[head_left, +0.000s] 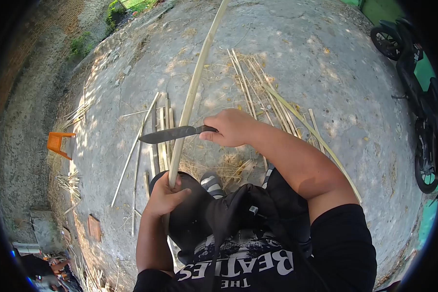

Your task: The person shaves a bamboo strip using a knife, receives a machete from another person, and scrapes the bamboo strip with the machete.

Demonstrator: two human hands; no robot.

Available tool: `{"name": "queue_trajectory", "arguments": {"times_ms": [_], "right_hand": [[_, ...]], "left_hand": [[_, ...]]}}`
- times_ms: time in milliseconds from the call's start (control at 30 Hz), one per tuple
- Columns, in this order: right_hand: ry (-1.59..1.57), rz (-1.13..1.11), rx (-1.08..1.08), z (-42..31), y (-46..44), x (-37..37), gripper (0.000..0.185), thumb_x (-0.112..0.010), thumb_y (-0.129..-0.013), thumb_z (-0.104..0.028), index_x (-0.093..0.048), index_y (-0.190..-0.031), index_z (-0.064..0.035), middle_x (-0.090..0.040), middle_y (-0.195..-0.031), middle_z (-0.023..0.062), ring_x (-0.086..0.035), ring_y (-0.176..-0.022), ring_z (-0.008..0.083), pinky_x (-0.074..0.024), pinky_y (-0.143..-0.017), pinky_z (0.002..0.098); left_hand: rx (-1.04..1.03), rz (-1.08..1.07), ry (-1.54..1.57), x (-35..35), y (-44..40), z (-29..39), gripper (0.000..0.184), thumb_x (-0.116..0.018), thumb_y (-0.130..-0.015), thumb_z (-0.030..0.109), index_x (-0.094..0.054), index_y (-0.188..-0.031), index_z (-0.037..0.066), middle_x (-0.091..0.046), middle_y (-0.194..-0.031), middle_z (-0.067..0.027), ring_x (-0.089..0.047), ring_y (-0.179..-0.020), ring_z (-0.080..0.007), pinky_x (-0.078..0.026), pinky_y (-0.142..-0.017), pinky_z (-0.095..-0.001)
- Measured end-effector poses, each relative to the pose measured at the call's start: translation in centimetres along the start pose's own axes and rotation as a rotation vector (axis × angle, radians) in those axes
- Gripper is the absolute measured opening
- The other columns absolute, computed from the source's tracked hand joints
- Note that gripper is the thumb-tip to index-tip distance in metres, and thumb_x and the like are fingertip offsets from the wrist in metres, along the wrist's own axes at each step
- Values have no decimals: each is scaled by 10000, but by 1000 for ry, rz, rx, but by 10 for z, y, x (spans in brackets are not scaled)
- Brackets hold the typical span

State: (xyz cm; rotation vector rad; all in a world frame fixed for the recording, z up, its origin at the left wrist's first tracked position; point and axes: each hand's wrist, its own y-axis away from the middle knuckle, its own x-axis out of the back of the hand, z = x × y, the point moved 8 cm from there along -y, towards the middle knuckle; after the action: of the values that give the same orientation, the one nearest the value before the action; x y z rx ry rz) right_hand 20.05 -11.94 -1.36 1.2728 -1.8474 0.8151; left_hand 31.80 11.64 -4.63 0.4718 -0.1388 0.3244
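Note:
A long pale strip of split bamboo (195, 80) runs from my lap up past the top edge of the view. My left hand (166, 195) is wrapped round its lower end, above my left thigh. In my right hand (231, 128) is the dark handle of a large knife (168, 135). The broad, dark blade points left and lies across the strip, a short way above my left hand. Whether the edge touches the strip or cuts into it, I cannot tell.
Bamboo strips (279, 107) lie on the concrete ground (155, 63) ahead right, others (136, 160) ahead left. Shavings (231, 168) lie by my feet. An orange stool (56, 142) stands left, a motorcycle (421, 107) right. Another person (39, 267) shows at lower left.

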Motion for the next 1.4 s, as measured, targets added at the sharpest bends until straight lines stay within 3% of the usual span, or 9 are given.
{"name": "queue_trajectory", "arguments": {"times_ms": [133, 267, 400, 600, 733, 933, 1067, 1267, 1400], "right_hand": [[-10, 98, -173, 70, -2, 28, 503, -589, -1011, -565, -693, -926, -80, -678, -733, 179, -699, -780, 413, -531, -693, 521], [-81, 216, -111, 46, 0, 21, 516, -587, -1009, -569, -690, -916, -72, -673, -717, 167, -690, -759, 423, -532, -698, 526], [5, 5, 64, -3, 0, -2, 531, -576, -1009, -582, -688, -922, -70, -675, -729, 186, -686, -771, 445, -530, -708, 549], [-130, 184, -100, 36, -2, 15, 507, -589, -1011, -562, -674, -912, -72, -668, -722, 181, -692, -762, 431, -533, -705, 535], [-52, 195, 109, 4, 2, 18, 517, -605, -1001, -570, -666, -893, -68, -658, -702, 172, -686, -737, 423, -525, -685, 535], [-44, 150, 12, 13, -5, 17, 530, -611, -985, -592, -648, -858, -78, -660, -696, 160, -681, -717, 417, -522, -660, 533], [-15, 96, 143, -29, 6, 2, 526, -601, -990, -593, -660, -873, -84, -664, -698, 158, -687, -721, 415, -530, -665, 528], [-86, 219, -75, 17, -5, 8, 509, -599, -988, -590, -661, -886, -95, -667, -709, 170, -695, -750, 417, -531, -668, 523], [-36, 186, 171, -29, 6, 6, 476, -643, -993, -520, -633, -846, -67, -641, -663, 167, -672, -675, 416, -513, -613, 517]], "left_hand": [[-29, -14, -103, -3, 5, 2, 394, -832, -798, -17, -498, -967, 107, -478, -785, 73, -437, -661, -15, -367, -558, -203], [-20, -9, -95, -3, 6, 4, 376, -834, -804, -7, -513, -964, 103, -491, -757, 75, -454, -649, -17, -368, -546, -214], [-64, -19, -48, -4, 1, 5, 358, -847, -814, 20, -528, -956, 96, -507, -763, 72, -474, -682, -23, -383, -568, -225], [-42, -2, -88, -5, 10, 3, 349, -859, -829, 57, -534, -950, 92, -514, -771, 71, -466, -682, -28, -379, -571, -231], [-14, -21, 32, -9, 28, 12, 182, -692, -1006, 184, -566, -971, 59, -517, -769, 58, -462, -685, -29, -385, -577, -243], [-27, -35, -3, -7, 32, -14, 390, -544, -1091, 470, -520, -976, 98, -468, -674, 57, -430, -522, -47, -349, -460, -235], [-48, -49, 51, -5, 43, -12, 396, -478, -1115, 475, -527, -976, 107, -451, -669, 58, -420, -514, -52, -348, -462, -228], [-25, -4, -1, -3, 38, -27, 411, -460, -1117, 488, -527, -961, 113, -436, -655, 68, -409, -514, -44, -336, -461, -227], [-30, -6, 83, 0, 46, -18, 413, -455, -1118, 490, -521, -952, 118, -422, -656, 72, -398, -512, -41, -335, -460, -227]]}}
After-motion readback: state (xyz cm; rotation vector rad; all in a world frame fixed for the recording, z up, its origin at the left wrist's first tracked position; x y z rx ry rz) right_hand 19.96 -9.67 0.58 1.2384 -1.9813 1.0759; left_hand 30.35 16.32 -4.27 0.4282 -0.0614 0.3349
